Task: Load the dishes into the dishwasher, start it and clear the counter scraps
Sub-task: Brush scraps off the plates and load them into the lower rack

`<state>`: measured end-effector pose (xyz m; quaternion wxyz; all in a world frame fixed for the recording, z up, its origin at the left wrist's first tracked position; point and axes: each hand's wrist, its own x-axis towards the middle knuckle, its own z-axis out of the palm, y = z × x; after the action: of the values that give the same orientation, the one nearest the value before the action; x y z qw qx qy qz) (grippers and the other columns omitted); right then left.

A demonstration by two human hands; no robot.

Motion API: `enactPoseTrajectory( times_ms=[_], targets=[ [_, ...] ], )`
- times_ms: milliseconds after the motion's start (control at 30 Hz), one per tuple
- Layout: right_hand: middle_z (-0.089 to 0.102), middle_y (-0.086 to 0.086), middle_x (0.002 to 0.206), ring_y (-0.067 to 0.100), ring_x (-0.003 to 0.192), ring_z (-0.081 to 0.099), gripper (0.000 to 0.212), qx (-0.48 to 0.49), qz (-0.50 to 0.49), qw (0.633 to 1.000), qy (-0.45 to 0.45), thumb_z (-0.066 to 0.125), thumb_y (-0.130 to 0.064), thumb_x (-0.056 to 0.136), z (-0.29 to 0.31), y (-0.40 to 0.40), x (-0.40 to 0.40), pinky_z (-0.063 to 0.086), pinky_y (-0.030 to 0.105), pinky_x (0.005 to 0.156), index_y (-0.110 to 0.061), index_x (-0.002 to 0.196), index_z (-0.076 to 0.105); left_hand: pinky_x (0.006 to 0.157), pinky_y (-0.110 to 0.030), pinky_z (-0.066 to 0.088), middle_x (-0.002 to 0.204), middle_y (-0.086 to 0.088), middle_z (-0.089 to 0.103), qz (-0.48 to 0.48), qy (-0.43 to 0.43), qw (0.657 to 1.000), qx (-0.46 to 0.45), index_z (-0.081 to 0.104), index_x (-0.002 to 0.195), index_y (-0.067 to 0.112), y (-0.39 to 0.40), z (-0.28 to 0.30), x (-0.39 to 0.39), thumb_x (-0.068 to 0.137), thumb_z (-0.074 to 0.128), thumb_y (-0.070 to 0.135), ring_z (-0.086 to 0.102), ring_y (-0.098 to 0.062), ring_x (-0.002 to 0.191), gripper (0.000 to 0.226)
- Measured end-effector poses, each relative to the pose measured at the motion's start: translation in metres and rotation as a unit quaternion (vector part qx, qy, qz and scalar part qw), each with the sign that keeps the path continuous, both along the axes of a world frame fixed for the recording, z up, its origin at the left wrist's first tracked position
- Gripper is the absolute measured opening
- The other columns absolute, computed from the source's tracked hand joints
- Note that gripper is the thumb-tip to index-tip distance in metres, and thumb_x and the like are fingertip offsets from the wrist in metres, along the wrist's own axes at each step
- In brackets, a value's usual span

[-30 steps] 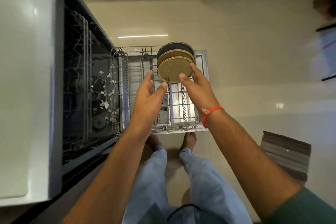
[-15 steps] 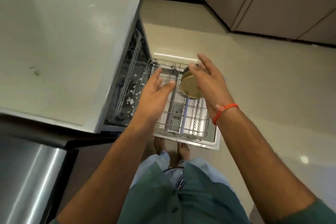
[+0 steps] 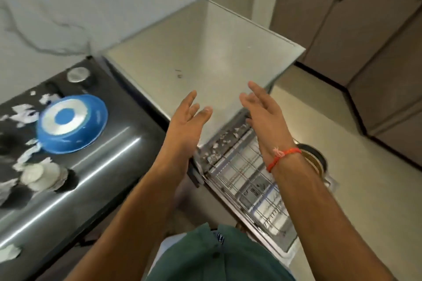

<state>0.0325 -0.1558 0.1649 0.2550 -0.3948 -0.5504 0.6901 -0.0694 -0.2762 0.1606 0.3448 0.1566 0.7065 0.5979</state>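
Turning from the rack (image 3: 255, 180), where plates (image 3: 314, 157) now stand at its right end, you've brought the counter into view. Next is probably the blue bowl (image 3: 70, 123), upside down at left among white scraps (image 3: 27, 112). Your left hand (image 3: 187, 121) and right hand (image 3: 262, 112) hang open, empty, above the dishwasher (image 3: 205, 57).

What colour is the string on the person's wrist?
Orange-red. The wrist string is tied round the right wrist, seen clearly in the head view.

your wrist thread (image 3: 283, 157) is orange-red, the bowl (image 3: 72, 123) blue ringed white, scraps (image 3: 41, 175) white on dark counter (image 3: 109, 159).
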Motion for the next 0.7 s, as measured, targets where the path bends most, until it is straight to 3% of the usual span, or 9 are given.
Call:
enactPoseTrajectory(
  times_ms=[133,300,400,600,700],
  targets=[
    [0.051,-0.008,0.149,0.006,0.138,0.045,0.042,0.027,0.076,0.997,0.004,0.062,-0.03,0.099,0.012,-0.046,-0.062,0.038,0.039,0.117,-0.032,0.14,0.055,0.12,-0.046,0.033,0.157,0.003,0.045,0.085,0.002,0.996,0.021,0.041,0.151,0.043,-0.055,0.008,-0.046,0.099,0.063,0.037,0.045,-0.011,0.14,0.057],
    [0.052,-0.017,0.145,0.002,0.135,0.048,0.044,0.047,0.161,0.986,0.014,0.063,-0.032,0.098,0.016,-0.116,-0.137,0.038,0.04,0.117,-0.031,0.141,0.056,0.12,-0.041,0.035,0.156,0.002,0.045,0.158,0.001,0.986,0.046,0.041,0.152,0.04,-0.134,0.016,-0.095,0.099,0.064,0.031,0.046,-0.006,0.139,0.059],
    [0.054,-0.013,0.145,0.001,0.13,0.052,0.044,0.051,0.216,0.975,0.011,0.063,-0.03,0.098,0.016,-0.158,-0.173,0.04,0.041,0.116,-0.03,0.141,0.055,0.12,-0.037,0.035,0.157,0.001,0.043,0.203,-0.007,0.977,0.064,0.041,0.153,0.039,-0.177,0.017,-0.114,0.099,0.063,0.028,0.045,-0.007,0.14,0.059],
    [0.058,-0.012,0.14,0.002,0.127,0.054,0.043,0.059,0.332,0.941,-0.004,0.061,-0.034,0.099,0.018,-0.232,-0.219,0.042,0.042,0.113,-0.034,0.141,0.055,0.105,-0.02,0.045,0.143,0.01,0.056,0.291,0.0,0.953,0.087,0.047,0.146,0.039,-0.255,0.013,-0.133,0.099,0.063,0.026,0.055,0.001,0.128,0.051],
    [0.057,-0.015,0.137,0.004,0.126,0.054,0.042,0.06,0.38,0.923,-0.005,0.06,-0.033,0.099,0.021,-0.259,-0.238,0.043,0.042,0.113,-0.034,0.14,0.056,0.097,-0.019,0.045,0.148,0.008,0.05,0.356,0.003,0.932,0.07,0.042,0.15,0.04,-0.284,0.011,-0.137,0.099,0.064,0.028,0.054,0.001,0.126,0.057]
  ],
)
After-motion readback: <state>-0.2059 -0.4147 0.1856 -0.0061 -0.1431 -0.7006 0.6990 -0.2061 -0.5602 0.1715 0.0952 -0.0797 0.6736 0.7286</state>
